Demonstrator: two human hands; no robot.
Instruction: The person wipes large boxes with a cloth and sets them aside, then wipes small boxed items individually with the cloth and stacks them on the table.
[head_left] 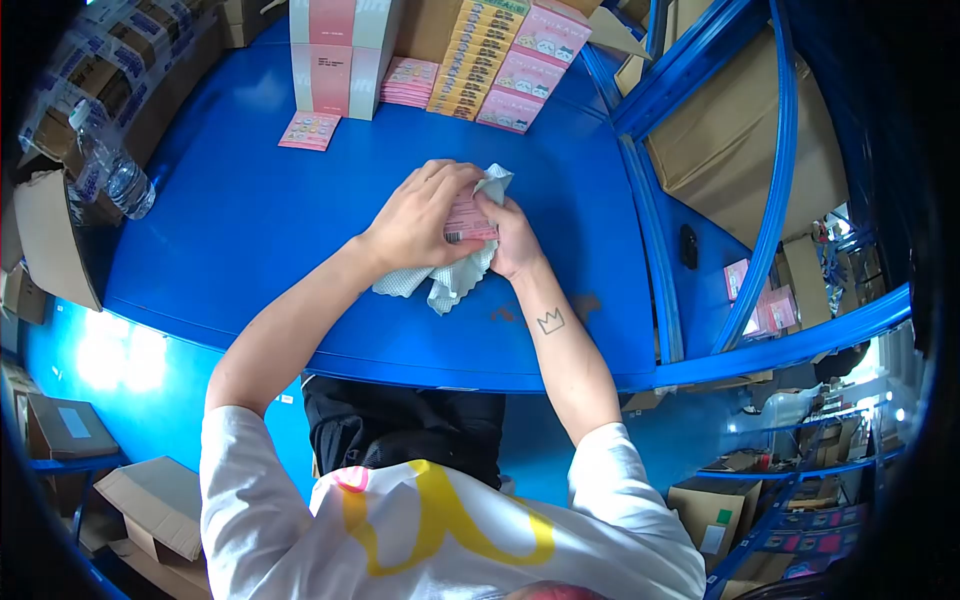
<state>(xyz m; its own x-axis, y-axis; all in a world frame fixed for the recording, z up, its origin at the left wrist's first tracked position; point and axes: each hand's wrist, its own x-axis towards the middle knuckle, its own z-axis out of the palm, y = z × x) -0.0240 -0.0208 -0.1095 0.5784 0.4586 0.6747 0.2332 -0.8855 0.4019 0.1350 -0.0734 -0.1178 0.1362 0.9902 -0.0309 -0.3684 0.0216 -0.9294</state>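
Over the blue table (230, 210), my left hand (425, 215) lies across a small pink box (472, 220) with a barcode, its fingers curved round the box's far and left sides. My right hand (508, 230) grips the same box from the right, along with a pale scalloped cloth (458, 283). The cloth hangs below both hands, and one corner sticks up above my right hand. Part of the box is hidden by my fingers and the cloth.
Tall pink and grey boxes (335, 75), a flat pink packet (309, 131), a stack of pink packets (408, 82), yellow boxes (478, 60) and pink boxes (533, 65) stand at the back. A water bottle (115, 170) is at left; blue shelving (667, 270) borders the right.
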